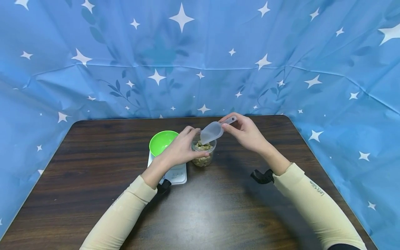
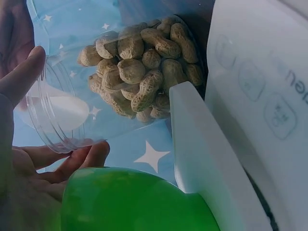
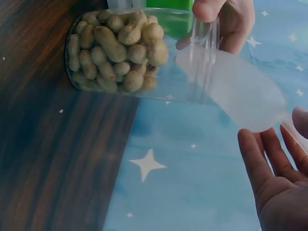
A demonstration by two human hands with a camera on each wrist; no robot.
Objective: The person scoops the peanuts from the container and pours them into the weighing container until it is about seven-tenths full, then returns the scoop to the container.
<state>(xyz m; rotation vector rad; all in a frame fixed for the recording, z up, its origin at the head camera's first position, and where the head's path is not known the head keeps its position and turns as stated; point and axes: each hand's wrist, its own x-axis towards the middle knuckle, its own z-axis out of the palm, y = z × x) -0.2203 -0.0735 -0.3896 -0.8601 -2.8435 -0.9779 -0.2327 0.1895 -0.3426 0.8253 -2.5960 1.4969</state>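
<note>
A clear plastic jar partly filled with unshelled peanuts stands on the table. My left hand grips the jar around its rim, thumb on the near side and fingers on the far side. My right hand holds a translucent white scoop by its handle. The scoop tilts down, and its tip dips into the jar's mouth, above the peanuts in the right wrist view. No peanuts can be made out in the scoop.
Left of the jar, a white kitchen scale carries a green bowl, both partly hidden behind my left hand and wrist. The dark wooden table ends at the back against a blue star-patterned cloth.
</note>
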